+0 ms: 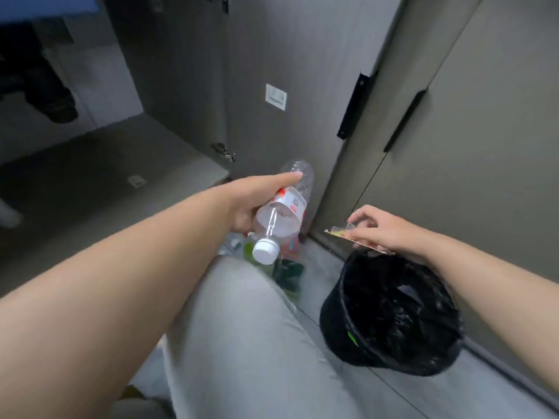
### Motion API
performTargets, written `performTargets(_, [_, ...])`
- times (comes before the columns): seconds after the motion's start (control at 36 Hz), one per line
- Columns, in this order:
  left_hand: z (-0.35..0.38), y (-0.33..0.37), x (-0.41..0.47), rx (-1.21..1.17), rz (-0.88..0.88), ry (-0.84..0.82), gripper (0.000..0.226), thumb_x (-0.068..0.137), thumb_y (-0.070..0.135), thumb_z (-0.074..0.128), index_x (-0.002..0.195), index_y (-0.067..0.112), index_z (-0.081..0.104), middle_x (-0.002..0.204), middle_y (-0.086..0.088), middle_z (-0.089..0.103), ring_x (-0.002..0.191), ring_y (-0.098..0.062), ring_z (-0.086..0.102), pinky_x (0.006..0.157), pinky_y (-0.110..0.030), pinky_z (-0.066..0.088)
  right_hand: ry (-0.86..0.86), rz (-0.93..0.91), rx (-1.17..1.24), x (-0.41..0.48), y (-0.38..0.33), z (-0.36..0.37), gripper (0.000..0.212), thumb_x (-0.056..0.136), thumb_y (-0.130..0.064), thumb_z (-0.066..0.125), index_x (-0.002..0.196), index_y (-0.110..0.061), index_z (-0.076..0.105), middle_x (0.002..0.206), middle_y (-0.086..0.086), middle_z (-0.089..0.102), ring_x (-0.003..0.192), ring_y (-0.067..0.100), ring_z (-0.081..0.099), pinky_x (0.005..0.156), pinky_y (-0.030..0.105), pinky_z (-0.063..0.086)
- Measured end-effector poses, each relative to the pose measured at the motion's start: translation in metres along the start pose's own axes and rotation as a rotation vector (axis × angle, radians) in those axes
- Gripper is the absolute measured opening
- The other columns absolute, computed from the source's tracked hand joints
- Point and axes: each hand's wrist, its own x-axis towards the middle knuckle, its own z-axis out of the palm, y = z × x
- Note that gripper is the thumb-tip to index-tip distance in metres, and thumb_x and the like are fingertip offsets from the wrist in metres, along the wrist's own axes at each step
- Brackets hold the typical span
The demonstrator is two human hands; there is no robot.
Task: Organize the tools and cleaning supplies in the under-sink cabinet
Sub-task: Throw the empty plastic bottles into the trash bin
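Head-worn view, forward and down

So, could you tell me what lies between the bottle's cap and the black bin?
The head view shows a blurred heap of green and dark items, then bare grey floor.

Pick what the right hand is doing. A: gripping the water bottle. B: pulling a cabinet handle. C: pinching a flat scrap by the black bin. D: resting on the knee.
C: the right hand pinches a flat scrap at the rim of the black bin; the left hand grips the bottle.
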Motion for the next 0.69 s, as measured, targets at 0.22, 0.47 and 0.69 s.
performTargets(0.22, [0.085, -0.005, 0.007, 0.154, -0.148, -0.014, 0.059, 0.084, 0.05, 0.078, 0.121, 0.007, 0.06, 0.108, -0.017, 0.076, 0.084, -0.03, 0.074, 0.08, -0.05, 0.061, 0.133, 0.245, -0.102, -0.044, 0.118, -0.006, 0.045, 0.07, -0.043, 0.085, 0.097, -0.017, 0.06, 0.073, -0.004, 0.07, 0.058, 0.01, 0.062, 0.053, 0.023, 0.046])
performTargets(0.47, [0.143, -0.035, 0.029, 0.094, -0.115, 0.029, 0.062, 0.079, 0.051, 0.08, 0.123, 0.011, 0.062, 0.112, -0.016, 0.075, 0.097, -0.031, 0.076, 0.085, -0.049, 0.06, 0.264, 0.357, -0.201, -0.037, 0.151, 0.02, 0.054, 0.062, -0.063, 0.084, 0.09, -0.025, 0.057, 0.096, -0.008, 0.066, 0.094, 0.018, 0.062, 0.075, 0.03, 0.045])
performTargets(0.69, [0.131, -0.06, 0.031, -0.009, -0.014, 0.052, 0.058, 0.087, 0.049, 0.075, 0.128, 0.012, 0.056, 0.115, -0.016, 0.075, 0.098, -0.031, 0.076, 0.089, -0.048, 0.06, 0.356, 0.272, -0.059, -0.013, 0.147, 0.033, 0.031, 0.083, -0.031, 0.076, 0.111, -0.018, 0.068, 0.101, -0.001, 0.064, 0.089, 0.016, 0.056, 0.076, 0.024, 0.04])
